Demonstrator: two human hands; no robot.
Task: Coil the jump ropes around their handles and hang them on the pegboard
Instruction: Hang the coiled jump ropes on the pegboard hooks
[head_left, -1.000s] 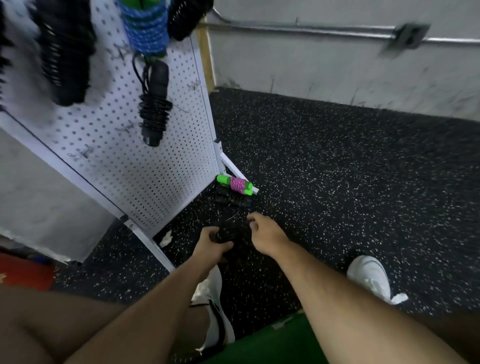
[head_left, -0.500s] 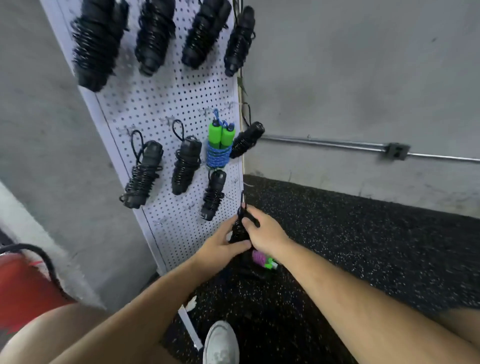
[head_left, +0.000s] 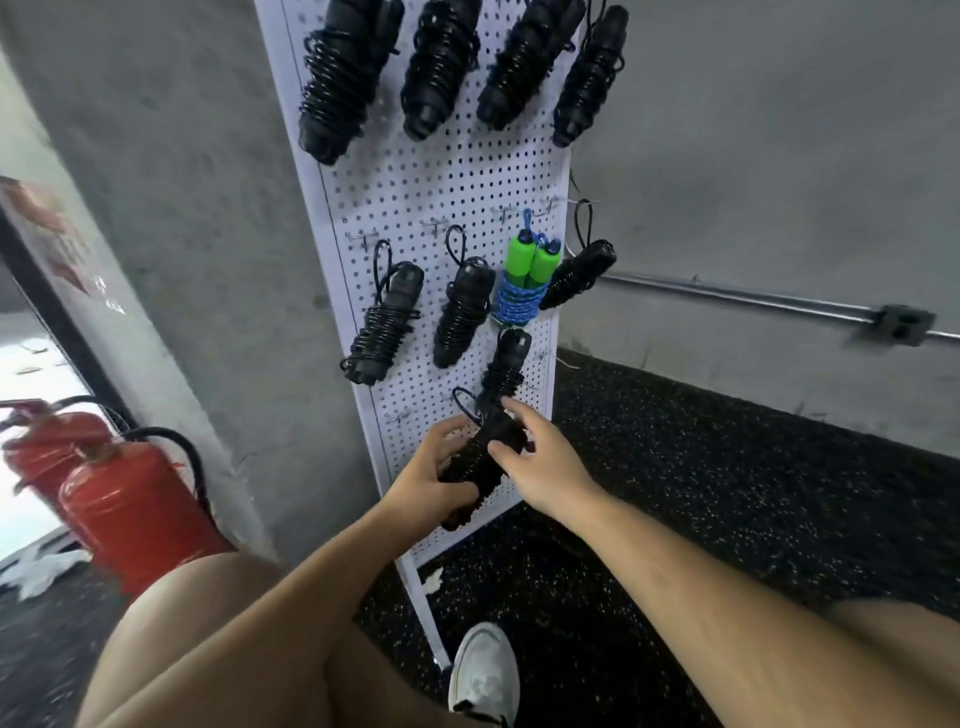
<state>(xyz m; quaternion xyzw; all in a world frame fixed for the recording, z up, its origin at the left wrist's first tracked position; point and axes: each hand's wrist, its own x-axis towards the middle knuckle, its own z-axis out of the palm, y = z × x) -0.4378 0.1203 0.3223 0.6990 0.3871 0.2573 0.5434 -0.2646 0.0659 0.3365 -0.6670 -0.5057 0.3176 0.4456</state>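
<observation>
Grey concrete wall (head_left: 727, 130), black speckled rubber floor (head_left: 727, 493), a metal conduit (head_left: 727, 296) running along the wall, and a white pegboard (head_left: 415, 192) on a stand in front of it. The board is pretty loaded: four black coiled ropes (head_left: 441, 67) hang across the top row. The next row down has two more black ones (head_left: 387, 322), a green-handled rope wrapped in blue cord (head_left: 524, 280), and another black one (head_left: 579, 278) hanging off the right edge. One more black bundle (head_left: 504, 369) hangs just under the green one. The person is crouched low in front of it, with a white shoe (head_left: 483, 670) near the foot of the stand and a couple of red fire extinguishers (head_left: 130, 509) off to the left. The rope being handled is a black jump rope (head_left: 480, 462), fully coiled round its handles and held tilted against the lower part of the board. Its little hanging loop (head_left: 462, 402) sticks up near a bare hook (head_left: 400, 415); I can't make out whether the loop is touching the hook. The left hand (head_left: 431, 478) has its fingers wrapped round the lower half of the bundle, a proper grip. The right hand (head_left: 540, 462) is at the upper end, thumb lying across the front and fingers fairly straight past the top. Honestly I can't tell if it's actually pinching the bundle or just resting on it.
</observation>
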